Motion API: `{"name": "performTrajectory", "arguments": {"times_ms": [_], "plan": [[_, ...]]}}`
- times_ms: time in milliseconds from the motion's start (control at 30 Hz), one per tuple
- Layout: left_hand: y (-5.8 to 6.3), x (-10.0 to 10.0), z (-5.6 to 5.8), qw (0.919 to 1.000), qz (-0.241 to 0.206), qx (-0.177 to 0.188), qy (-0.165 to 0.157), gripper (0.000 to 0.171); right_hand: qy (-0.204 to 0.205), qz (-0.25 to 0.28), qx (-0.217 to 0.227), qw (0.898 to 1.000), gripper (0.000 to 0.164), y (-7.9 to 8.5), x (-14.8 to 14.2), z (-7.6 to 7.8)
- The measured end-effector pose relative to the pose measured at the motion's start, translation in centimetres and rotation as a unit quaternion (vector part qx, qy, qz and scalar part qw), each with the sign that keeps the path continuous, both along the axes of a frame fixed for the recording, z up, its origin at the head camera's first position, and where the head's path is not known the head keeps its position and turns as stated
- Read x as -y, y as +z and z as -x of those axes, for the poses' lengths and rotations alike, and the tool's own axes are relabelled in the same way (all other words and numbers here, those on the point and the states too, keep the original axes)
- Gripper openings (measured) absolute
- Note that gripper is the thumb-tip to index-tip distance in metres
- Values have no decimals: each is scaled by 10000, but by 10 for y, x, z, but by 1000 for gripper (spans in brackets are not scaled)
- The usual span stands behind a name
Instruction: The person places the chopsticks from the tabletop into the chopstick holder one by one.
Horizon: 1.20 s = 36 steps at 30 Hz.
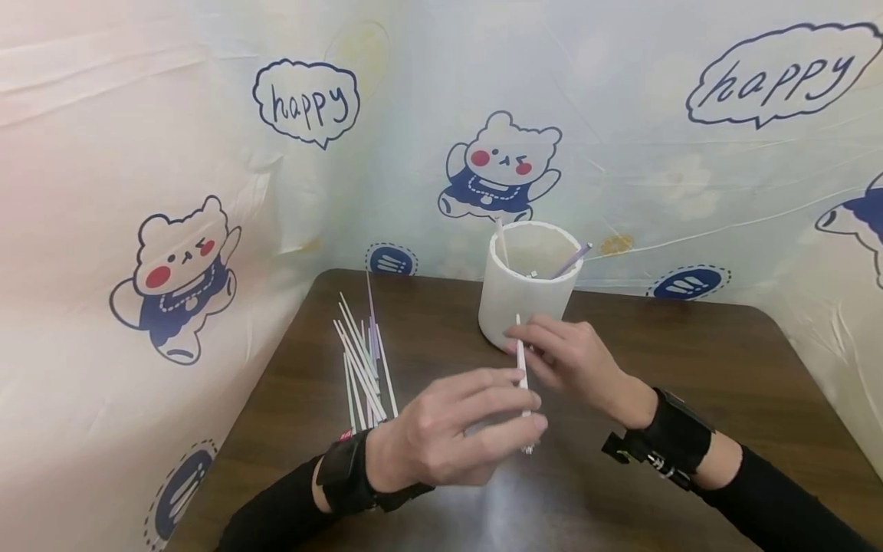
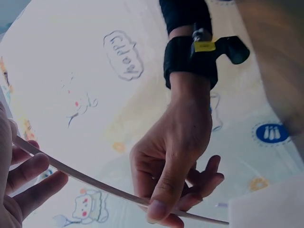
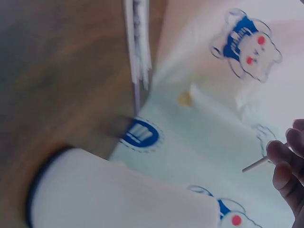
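My left hand (image 1: 455, 425) holds a thin, pale pinkish stick (image 1: 522, 360) near its lower end, fingertips against it. My right hand (image 1: 569, 356) is at the stick's upper part, just in front of a white cylindrical container (image 1: 520, 295). In the left wrist view, the right hand (image 2: 173, 152) pinches the stick (image 2: 104, 185) between thumb and finger, while the left fingers (image 2: 35, 190) lie along its other end. The container (image 1: 520, 295) has a pale stick (image 1: 503, 244) and a purple stick (image 1: 572, 261) leaning out of its top.
Several thin white, pale green and purple sticks (image 1: 359, 369) lie in a loose pile on the brown table (image 1: 662, 475), left of the container and beyond the left wrist. A pale printed curtain (image 1: 386, 153) hangs behind the table and along its sides.
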<state>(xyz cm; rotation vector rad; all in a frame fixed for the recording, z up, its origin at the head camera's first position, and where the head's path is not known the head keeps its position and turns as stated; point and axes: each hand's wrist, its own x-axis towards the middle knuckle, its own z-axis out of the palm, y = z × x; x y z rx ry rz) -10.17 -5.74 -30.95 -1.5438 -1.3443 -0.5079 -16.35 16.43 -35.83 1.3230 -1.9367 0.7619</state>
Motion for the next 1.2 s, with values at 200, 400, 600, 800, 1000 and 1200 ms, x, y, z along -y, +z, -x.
{"name": "performTrajectory", "arguments": {"times_ms": [200, 400, 600, 800, 1000, 1200], "plan": [[17, -11, 20, 9979, -341, 523, 151, 24, -347, 138, -67, 9993, 33, 23, -5, 23], [42, -20, 44, 9877, -437, 1487, 194, 25, -611, 110, 419, 9972, 20, 36, -10, 44], [58, -28, 69, 9712, -465, 2322, 255, 19, -1037, 128, 728, 9919, 24, 44, -14, 62], [63, -38, 87, 9621, -412, 2637, 550, 16, -1240, 69, 1022, 9870, 17, 43, -17, 73], [59, -39, 97, 9500, -406, 3020, 685, 20, -1404, -191, 1247, 9820, 11, 38, -18, 79], [53, -41, 106, 9398, -334, 3293, 851, 23, -1400, -398, 1435, 9789, 11, 33, -19, 82]]}}
